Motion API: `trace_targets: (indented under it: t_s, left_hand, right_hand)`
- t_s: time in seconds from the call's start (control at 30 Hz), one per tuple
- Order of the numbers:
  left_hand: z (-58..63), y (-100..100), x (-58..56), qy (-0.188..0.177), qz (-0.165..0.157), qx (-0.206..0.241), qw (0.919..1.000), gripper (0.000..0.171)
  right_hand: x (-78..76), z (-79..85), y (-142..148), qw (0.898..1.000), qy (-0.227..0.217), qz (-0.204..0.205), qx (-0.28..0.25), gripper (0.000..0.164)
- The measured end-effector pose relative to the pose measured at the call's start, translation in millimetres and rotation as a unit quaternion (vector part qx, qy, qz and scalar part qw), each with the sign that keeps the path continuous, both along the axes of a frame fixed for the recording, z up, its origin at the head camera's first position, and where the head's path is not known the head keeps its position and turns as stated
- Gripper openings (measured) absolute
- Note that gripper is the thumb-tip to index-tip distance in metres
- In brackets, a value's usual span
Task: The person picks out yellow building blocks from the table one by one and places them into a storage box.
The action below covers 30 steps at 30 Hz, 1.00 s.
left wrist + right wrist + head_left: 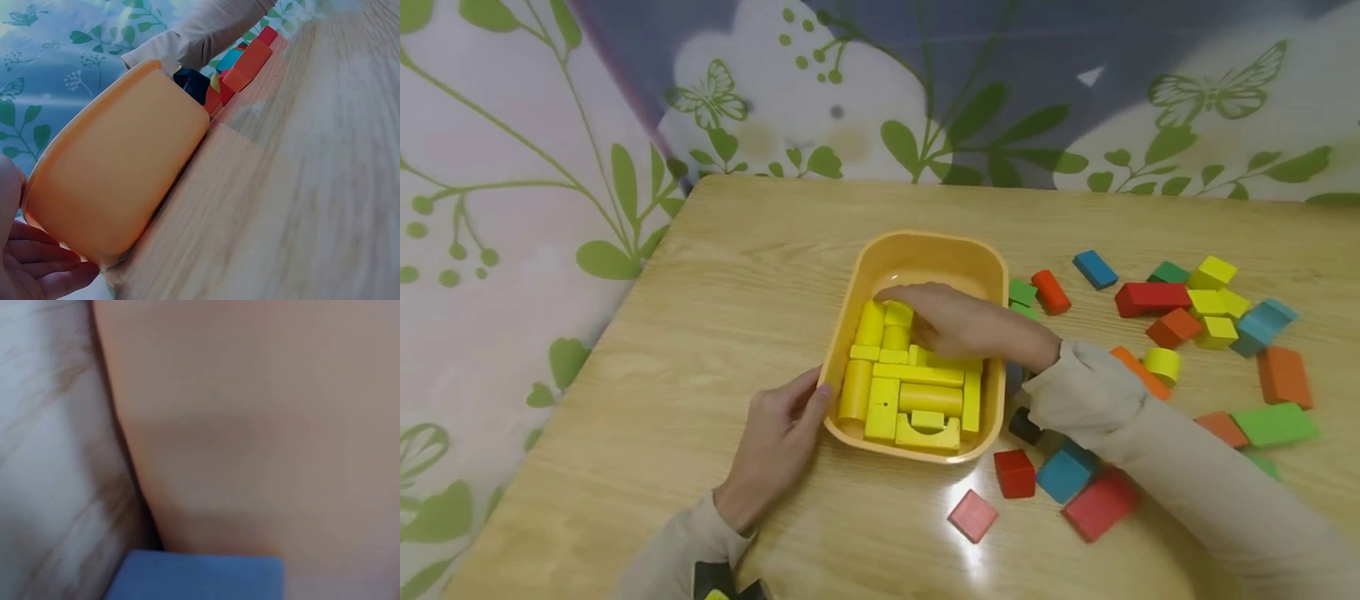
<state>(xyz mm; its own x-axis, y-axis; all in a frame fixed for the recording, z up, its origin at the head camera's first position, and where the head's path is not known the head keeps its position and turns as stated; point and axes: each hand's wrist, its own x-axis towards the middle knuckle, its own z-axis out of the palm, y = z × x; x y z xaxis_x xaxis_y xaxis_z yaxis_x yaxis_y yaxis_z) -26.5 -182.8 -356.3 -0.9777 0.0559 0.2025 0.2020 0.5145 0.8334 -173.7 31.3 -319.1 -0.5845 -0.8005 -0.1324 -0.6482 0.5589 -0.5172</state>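
- We see the left hand (778, 437) gripping the near left edge of the orange tub (925, 250), thumb at the rim and the other fingers against the outer wall.
- The right hand (958, 321) reaches inside the tub, above the yellow blocks (917, 375); its fingertips are hidden from us, so we cannot tell whether they hold anything.
- We find the tub upright on the wooden desk (737, 275), its near part packed with the yellow blocks, cylinders and an arch among them, while bare floor shows at its far end.
- Right of the tub we see loose blocks: a red cylinder (1051, 292), a blue block (1095, 269), a yellow cylinder (1162, 365) and a light green block (1275, 423).
- Nearer to us lie a red cube (1015, 474), a pink block (973, 516) and a large red block (1101, 504).
- Behind the desk we see a backdrop (992, 125) printed with green leaves and butterflies.
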Motion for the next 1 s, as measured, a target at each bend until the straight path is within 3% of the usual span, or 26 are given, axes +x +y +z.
trace_targets:
  t_s: [0.33,1.0]
  left_hand:
    - [-2.9,-1.7,1.8,0.011,0.007,-0.004,0.9999,0.032]
    - [-0.7,0.6,0.4,0.016,-0.001,-0.004,0.9999,0.033]
  right_hand:
    - [-1.3,0.7,-1.0,0.999,-0.036,0.011,-0.006,0.058]
    - [1.4,0.3,0.4,1.0,-0.01,-0.016,0.005,0.061]
